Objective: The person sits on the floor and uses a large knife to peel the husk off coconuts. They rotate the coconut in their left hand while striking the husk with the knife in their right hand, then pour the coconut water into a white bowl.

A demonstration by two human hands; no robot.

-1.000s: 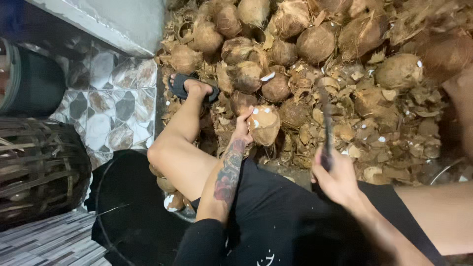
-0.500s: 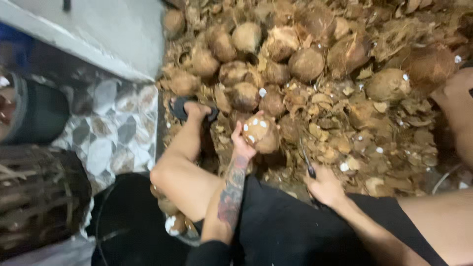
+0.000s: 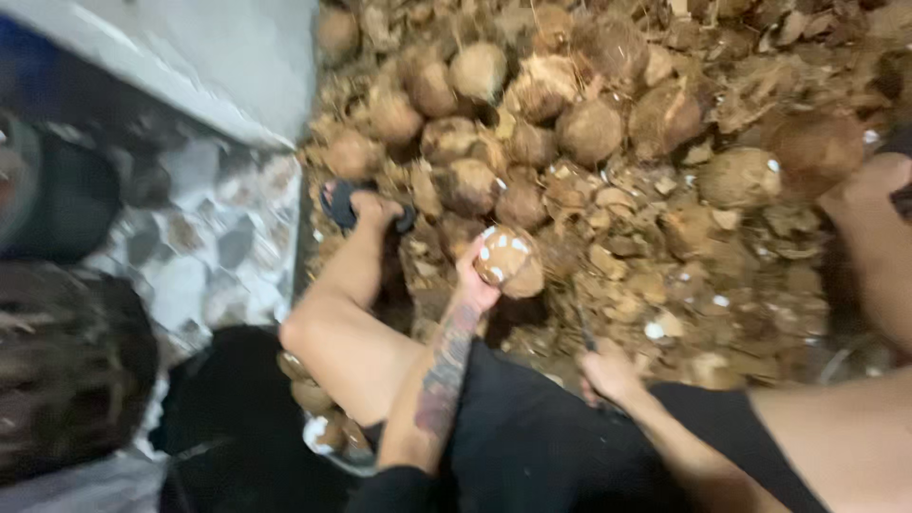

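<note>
Coconut (image 3: 508,263) still in left hand (image 3: 472,283) grip; blade (image 3: 584,331), earlier raised, now low in closed right hand (image 3: 608,372).

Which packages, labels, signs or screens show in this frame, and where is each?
None in view: no package, label, sign or screen.
What shows instead: a heap of brown coconuts and husk scraps.
The left hand holds a partly peeled coconut; the right hand grips a dark blade.

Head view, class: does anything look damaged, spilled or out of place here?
Yes. The coconut in the left hand has its brown shell chipped, showing white patches. Broken husk pieces litter the ground beside the coconut pile. The right hand holds a dark blade.
</note>
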